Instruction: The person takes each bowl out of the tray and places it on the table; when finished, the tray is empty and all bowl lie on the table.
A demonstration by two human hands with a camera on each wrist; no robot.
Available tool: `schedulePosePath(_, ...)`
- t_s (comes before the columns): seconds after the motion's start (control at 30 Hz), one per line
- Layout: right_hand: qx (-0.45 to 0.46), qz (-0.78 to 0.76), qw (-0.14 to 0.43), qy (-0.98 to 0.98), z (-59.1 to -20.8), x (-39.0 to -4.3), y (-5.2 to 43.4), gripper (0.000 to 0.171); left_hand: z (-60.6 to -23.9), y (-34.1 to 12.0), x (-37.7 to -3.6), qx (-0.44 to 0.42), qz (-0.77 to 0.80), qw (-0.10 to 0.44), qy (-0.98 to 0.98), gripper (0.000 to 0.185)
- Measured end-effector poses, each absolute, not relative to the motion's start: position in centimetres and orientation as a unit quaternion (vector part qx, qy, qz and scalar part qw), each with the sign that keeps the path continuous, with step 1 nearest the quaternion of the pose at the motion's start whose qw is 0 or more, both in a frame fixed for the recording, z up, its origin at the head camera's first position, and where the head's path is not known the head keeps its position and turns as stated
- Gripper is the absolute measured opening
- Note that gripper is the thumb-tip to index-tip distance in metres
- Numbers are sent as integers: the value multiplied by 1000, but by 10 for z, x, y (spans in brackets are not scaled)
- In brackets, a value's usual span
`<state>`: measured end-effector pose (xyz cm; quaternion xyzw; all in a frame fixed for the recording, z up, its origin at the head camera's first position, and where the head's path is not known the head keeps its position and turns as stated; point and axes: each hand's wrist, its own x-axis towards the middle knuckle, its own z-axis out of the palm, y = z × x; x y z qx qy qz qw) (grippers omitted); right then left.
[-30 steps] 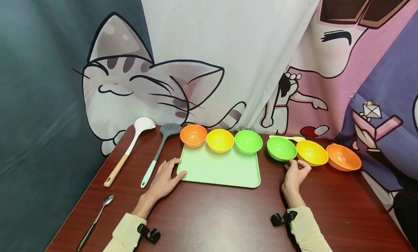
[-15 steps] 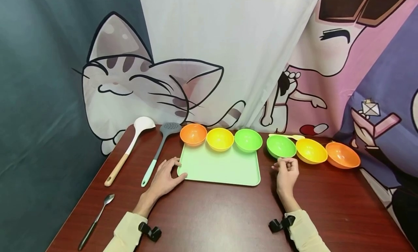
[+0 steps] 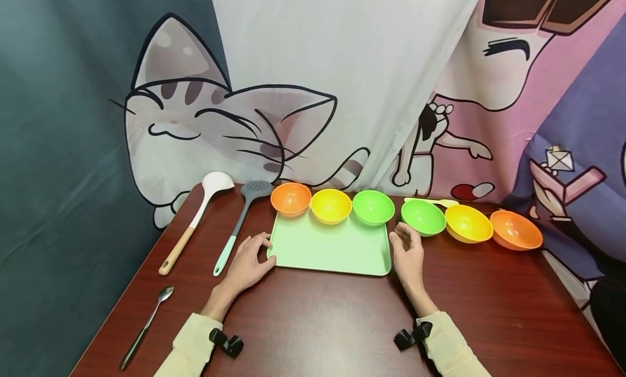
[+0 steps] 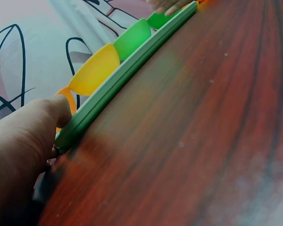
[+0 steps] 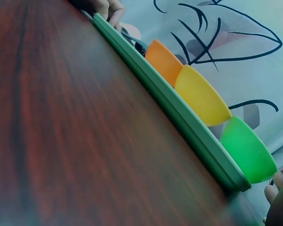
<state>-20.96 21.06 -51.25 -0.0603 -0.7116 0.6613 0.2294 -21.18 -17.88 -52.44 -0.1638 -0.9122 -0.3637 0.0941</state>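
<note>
Whereas a second ago the right hand [image 3: 408, 256] hovered by the green bowl [image 3: 423, 217] outside the tray [image 3: 332, 250], it has now come to the tray's right edge, fingers [image 3: 402, 237] loosely curved and grasping nothing. Unmoved, the left hand [image 3: 246, 263] rests at the left edge, thumb touching the rim, fingers relaxed. Flat, smooth pale-green plastic with rounded corners, the tray lies mid-surface [image 3: 318, 322] on glossy dark wood. Six round glossy bowls: two orange, two yellow, two green. Three long utensils lie left.
</note>
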Motion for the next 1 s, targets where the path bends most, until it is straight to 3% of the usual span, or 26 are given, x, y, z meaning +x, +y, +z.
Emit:
schedulePosePath(0.3, -89, 667, 158, -723, -512, -225, 199, 55, -525, -177, -212, -156, -354, 92, -918, 22)
schedulePosePath(0.6, -124, 663, 149, -724, -507, -245, 194, 59, -523, -177, -212, -152, -356, 96, -917, 21)
schedulePosePath(0.83, -91, 649, 135, -743, -508, -253, 194, 71, -523, -177, -212, -154, -359, 94, -916, 20)
schedulePosePath(1.0, -75, 654, 131, -741, -507, -261, 194, 70, -524, -176, -214, -155, -357, 98, -916, 19)
